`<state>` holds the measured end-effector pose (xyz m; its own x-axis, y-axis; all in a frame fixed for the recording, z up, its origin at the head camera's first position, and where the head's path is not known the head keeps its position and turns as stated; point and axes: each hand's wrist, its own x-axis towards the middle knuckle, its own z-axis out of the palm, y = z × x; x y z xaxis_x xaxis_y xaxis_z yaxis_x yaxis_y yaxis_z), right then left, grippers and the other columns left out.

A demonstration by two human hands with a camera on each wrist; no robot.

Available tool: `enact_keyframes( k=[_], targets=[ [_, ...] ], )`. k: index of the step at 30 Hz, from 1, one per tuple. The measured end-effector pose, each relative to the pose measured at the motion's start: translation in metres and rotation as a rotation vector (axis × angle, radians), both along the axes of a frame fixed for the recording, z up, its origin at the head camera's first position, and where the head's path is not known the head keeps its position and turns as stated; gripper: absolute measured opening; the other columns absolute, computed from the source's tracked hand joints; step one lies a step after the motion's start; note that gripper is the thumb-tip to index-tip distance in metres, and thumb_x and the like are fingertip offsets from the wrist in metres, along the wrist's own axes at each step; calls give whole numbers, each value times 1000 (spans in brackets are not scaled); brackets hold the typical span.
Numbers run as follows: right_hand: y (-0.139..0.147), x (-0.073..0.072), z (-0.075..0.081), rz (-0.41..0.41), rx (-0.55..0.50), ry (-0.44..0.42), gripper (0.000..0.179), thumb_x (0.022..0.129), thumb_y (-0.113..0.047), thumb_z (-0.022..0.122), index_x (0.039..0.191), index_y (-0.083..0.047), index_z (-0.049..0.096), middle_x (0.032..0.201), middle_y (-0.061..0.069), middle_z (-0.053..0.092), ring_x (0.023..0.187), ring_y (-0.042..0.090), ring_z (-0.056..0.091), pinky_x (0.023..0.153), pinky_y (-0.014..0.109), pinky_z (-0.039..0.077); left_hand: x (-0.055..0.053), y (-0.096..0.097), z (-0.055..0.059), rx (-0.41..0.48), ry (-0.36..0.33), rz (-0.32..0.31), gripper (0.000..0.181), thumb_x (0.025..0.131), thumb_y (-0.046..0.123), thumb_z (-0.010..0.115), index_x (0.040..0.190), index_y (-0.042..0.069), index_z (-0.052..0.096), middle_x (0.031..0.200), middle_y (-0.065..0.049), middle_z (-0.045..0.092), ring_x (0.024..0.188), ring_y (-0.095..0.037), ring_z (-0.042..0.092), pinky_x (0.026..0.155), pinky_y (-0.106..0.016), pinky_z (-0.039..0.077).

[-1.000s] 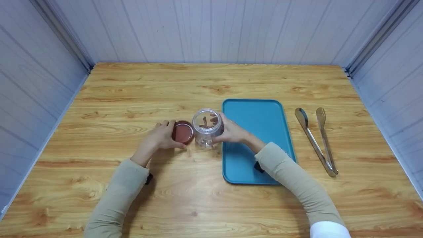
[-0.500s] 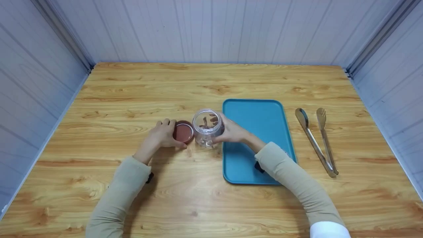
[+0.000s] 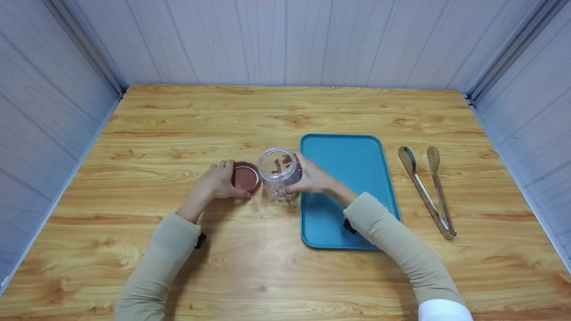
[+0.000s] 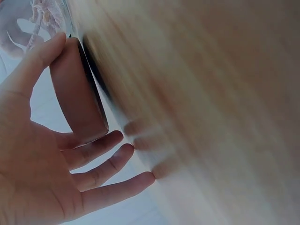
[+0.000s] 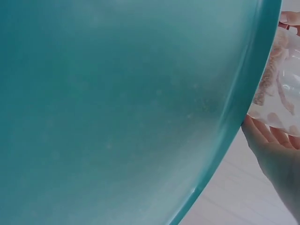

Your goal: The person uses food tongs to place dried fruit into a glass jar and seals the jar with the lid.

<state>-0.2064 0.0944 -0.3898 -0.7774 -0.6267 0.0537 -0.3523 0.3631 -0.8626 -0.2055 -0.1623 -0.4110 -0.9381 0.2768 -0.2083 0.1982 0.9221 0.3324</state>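
In the head view, my left hand (image 3: 218,180) grips a round reddish-brown lid (image 3: 245,178) at its left side, inner face up. The left wrist view shows the lid (image 4: 77,91) between thumb and fingers, low over the wood, with other fingertips at the tabletop. My right hand (image 3: 312,176) holds a clear jar (image 3: 277,176) from the right, its mouth uncovered and tilted slightly left, close beside the lid. Some pale and brownish pieces show through the jar (image 5: 286,84) in the right wrist view; their kind is unclear.
A blue rectangular tray (image 3: 343,156) lies right of the jar, under my right forearm. Farther right, metal tongs (image 3: 428,196) lie spread on the wooden table (image 3: 200,120). Pale panel walls (image 3: 285,44) stand along the back and both sides.
The jar has shifted and tipped a little to the left. My left hand and the lid have moved very slightly left, and the lid stays in its grasp.
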Motion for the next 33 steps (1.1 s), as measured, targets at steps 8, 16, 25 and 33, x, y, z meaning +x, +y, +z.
enact_keyframes(
  k=[8,16,25,33],
  targets=[
    [2,1,3,-30,-53,20,81,67,-10,75,130,4,27,121,22,42,110,28,40,91,42,31,1,-8,0,123,26,3,95,64,47,73,127,-10,29,114,-27,44,104,-38,43,87,-46,35],
    [8,0,5,-2,-143,27,77,71,-7,70,132,2,24,124,24,37,115,30,37,92,44,30,2,-9,1,316,68,25,94,64,51,72,127,-6,32,117,-22,43,103,-33,43,85,-44,36],
    [18,6,11,-38,-173,34,79,69,-8,72,132,4,25,123,24,40,113,29,38,88,47,33,6,-7,6,586,80,50,85,62,43,77,123,-2,38,114,-15,46,102,-25,45,86,-37,35],
    [30,12,12,-72,-210,41,75,68,-3,70,130,9,28,122,23,43,111,28,41,88,47,33,11,-7,10,866,-70,61,79,70,22,76,130,-1,31,122,-16,42,109,-25,42,85,-37,37]
  ],
)
